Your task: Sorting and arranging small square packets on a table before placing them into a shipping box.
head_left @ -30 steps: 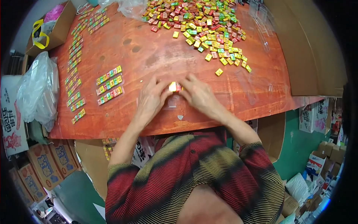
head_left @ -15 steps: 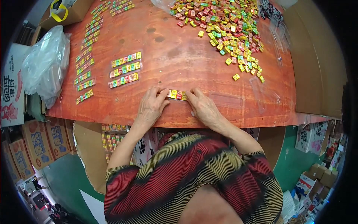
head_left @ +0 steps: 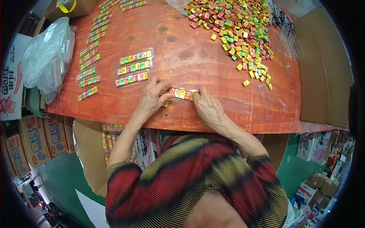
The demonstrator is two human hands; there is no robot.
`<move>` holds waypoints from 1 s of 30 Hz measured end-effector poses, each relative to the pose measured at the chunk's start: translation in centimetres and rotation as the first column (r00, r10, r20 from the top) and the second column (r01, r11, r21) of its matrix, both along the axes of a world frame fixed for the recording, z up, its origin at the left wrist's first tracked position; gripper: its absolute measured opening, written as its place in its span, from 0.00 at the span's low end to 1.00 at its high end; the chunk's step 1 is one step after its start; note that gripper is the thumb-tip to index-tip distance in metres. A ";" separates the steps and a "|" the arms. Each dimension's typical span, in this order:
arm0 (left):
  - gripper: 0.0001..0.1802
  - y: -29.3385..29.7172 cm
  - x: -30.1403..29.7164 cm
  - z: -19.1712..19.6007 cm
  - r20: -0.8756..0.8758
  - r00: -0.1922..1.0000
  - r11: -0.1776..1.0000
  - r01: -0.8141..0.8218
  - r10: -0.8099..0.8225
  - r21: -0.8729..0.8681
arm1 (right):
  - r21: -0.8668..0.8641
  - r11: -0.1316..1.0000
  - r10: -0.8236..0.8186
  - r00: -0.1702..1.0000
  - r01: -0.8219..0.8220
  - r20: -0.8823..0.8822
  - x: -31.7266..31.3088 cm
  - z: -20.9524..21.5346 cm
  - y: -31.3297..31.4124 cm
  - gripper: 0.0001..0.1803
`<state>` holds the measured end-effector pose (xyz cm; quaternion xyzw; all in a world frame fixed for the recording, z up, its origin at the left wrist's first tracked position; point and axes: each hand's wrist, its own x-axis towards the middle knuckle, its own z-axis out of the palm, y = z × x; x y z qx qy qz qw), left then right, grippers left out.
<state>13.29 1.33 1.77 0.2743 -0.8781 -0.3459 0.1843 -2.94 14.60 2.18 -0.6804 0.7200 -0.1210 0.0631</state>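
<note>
Near the table's front edge, a clear plastic tray holds a row of small coloured boxes [head_left: 182,94] in red, yellow and white. My left hand [head_left: 151,98] is closed at the tray's left end, its thumb and fingers partly covering the boxes there. At the other end, my right hand [head_left: 209,108] pinches the tray with bent fingers. A loose yellow box [head_left: 165,105] lies just under my left thumb. Beyond my left hand are several filled trays [head_left: 132,79], set in short rows. To the right lies an unfilled clear tray [head_left: 236,105].
A big heap of loose small boxes [head_left: 243,38] spreads over the far right. More filled rows [head_left: 88,60] line the table's left side. A clear plastic bag [head_left: 49,57] sits at the left edge, a cardboard box [head_left: 321,68] at the right. Below the edge, an open carton [head_left: 89,152] contains filled trays.
The table scene has shifted slightly to the right in view. More of the row shows between my hands, and a loose yellow box now shows beneath my left thumb.
</note>
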 end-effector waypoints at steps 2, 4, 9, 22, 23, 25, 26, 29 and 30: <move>0.18 0.0 0.4 0.0 -0.086 0.995 0.989 -0.045 0.058 0.143 | -0.042 0.999 0.019 1.000 -0.020 -0.021 0.0 -0.1 -0.2 0.05; 0.17 0.0 1.0 -0.4 -0.019 1.000 1.000 -0.018 0.017 -0.013 | 0.013 1.000 0.009 1.000 -0.009 -0.010 0.4 0.3 -0.2 0.04; 0.16 0.1 0.8 -0.9 0.011 0.999 0.999 -0.034 0.034 -0.001 | 0.094 0.996 0.009 0.998 -0.004 -0.058 0.9 0.1 -1.0 0.06; 0.15 -0.6 1.3 -1.3 -0.084 0.986 0.980 -0.130 0.144 0.148 | -0.252 0.941 0.254 0.964 -0.226 0.082 6.8 -1.8 -3.0 0.08; 0.15 -0.7 1.2 -1.3 -0.084 0.987 0.981 -0.127 0.140 0.149 | -0.272 0.931 0.269 0.962 -0.245 0.053 7.0 -2.1 -3.2 0.08; 0.15 -0.7 1.3 -1.4 -0.083 0.986 0.981 -0.132 0.145 0.143 | -0.291 0.916 0.295 0.955 -0.275 0.023 7.3 -2.1 -3.5 0.08; 0.15 -0.7 1.4 -1.6 -0.084 0.985 0.981 -0.135 0.148 0.143 | -0.280 0.922 0.285 0.958 -0.268 0.018 7.4 -1.8 -3.6 0.08; 0.16 -0.8 1.4 -2.0 -0.125 0.981 0.984 -0.130 0.146 0.123 | -0.224 0.936 0.294 0.953 -0.273 0.066 7.3 -1.7 -3.7 0.07; 0.15 -1.0 1.4 -1.9 -0.111 0.983 0.976 -0.128 0.149 0.175 | -0.181 0.941 0.312 0.942 -0.287 0.123 7.4 -1.7 -3.9 0.07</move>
